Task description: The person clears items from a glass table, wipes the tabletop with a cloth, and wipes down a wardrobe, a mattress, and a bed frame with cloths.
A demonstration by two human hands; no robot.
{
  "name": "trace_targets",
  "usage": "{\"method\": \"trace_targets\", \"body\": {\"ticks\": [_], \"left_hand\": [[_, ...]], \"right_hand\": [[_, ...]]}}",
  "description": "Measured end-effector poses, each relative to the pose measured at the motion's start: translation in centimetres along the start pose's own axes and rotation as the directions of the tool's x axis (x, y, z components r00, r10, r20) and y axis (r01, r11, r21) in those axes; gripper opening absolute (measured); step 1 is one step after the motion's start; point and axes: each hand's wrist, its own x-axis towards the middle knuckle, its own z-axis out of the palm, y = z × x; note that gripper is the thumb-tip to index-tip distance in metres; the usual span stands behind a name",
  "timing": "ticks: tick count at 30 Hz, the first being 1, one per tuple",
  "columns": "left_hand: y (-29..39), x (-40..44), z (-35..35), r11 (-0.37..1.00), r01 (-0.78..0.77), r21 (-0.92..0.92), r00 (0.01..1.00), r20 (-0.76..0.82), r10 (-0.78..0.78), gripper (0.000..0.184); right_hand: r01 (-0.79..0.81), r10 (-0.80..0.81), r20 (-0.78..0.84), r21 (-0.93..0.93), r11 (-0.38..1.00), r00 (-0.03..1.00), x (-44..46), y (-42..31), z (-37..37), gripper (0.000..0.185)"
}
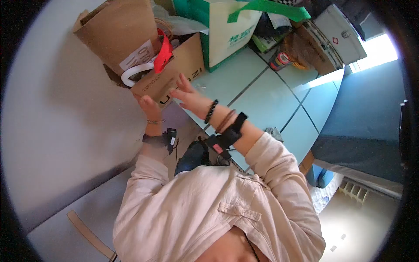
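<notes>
A brown cardboard box (187,59) with black printed letters stands at the end of the tiled tabletop, against the wall. My left hand (149,108) is at its lower left corner; most of the fingers are blurred or out of sight, and I cannot tell whether they grip the box. In front of the printed side, my right hand (192,97) is open, fingers apart, holding nothing. Inside the box are a white curved handle (131,75), a red strip of cloth (163,54) and a tall brown paper bag (118,32) with a white label.
Right of the box stands a green and white bag (231,32) with a green strap. Farther along the table (244,89) are a colourful can (278,60), an orange-brown bag (299,50) and a silver case (340,32). The wall (65,118) closes in the left side.
</notes>
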Motion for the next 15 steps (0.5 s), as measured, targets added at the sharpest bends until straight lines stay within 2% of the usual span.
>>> {"method": "trace_targets", "body": {"ticks": [1,2,3,5,6,7,8,9,10,11,13,15], "left_hand": [[0.5,0.0,1.4,0.992,-0.036,0.118,0.998,-0.056,0.042,0.054],[0.8,-0.2,2.3,0.97,-0.06,0.237,0.991,-0.104,0.086,0.06],[0.7,-0.3,2.3,0.971,-0.038,0.235,0.994,-0.089,0.06,0.06],[0.2,0.2,1.6,0.971,0.041,0.237,0.992,-0.124,-0.012,0.068],[0.2,0.1,1.4,0.97,0.063,0.234,0.994,-0.106,-0.039,0.068],[0.4,0.1,1.4,0.946,0.021,0.322,0.996,-0.094,0.01,0.068],[0.3,-0.1,1.3,0.914,-0.022,0.405,0.996,-0.075,0.057,0.068],[-0.3,-0.3,0.7,0.92,-0.007,0.392,0.998,-0.053,0.03,0.068],[-0.9,-0.8,-0.5,0.895,-0.028,0.445,0.999,-0.011,0.037,0.07],[-1.3,-1.1,-1.1,0.869,-0.061,0.491,0.998,0.039,0.048,0.072],[-1.3,-2.2,-2.0,0.821,-0.078,0.565,0.996,0.071,0.046,0.076],[0.8,-4.5,-0.8,0.719,0.007,0.695,0.997,-0.058,0.046,0.077]], "right_hand": [[-0.05,0.05,0.003,-0.065,0.997,0.999,-0.9,-0.7,-1.4,0.082],[-0.069,0.07,0.009,-0.055,0.996,0.998,-2.3,-1.6,-3.1,0.076],[-0.093,0.093,0.014,-0.041,0.995,0.996,-4.0,-2.2,-5.4,0.07],[0.096,-0.099,0.053,0.053,0.994,0.994,-7.4,-2.5,-11.2,0.059],[0.11,-0.106,-0.088,0.04,0.993,0.99,-10.0,-4.1,-13.0,0.052],[0.116,-0.124,-0.207,-0.052,0.992,0.97,-12.5,-4.4,-15.6,0.052],[0.176,-0.177,-0.288,-0.028,0.984,0.941,-15.9,-5.8,-16.9,0.053],[0.246,-0.259,-0.31,-0.081,0.966,0.915,-19.1,-5.4,-19.9,0.05],[0.229,-0.247,-0.419,-0.094,0.969,0.874,-22.4,-6.3,-20.3,0.048],[0.273,-0.312,-0.449,-0.151,0.95,0.838,-25.8,-6.5,-21.2,0.046],[0.189,-0.323,-0.607,-0.276,0.942,0.726,-32.1,-6.8,-21.2,0.044],[0.052,-0.336,-0.743,-0.377,0.925,0.578,-37.6,-5.9,-20.2,0.042]]}}
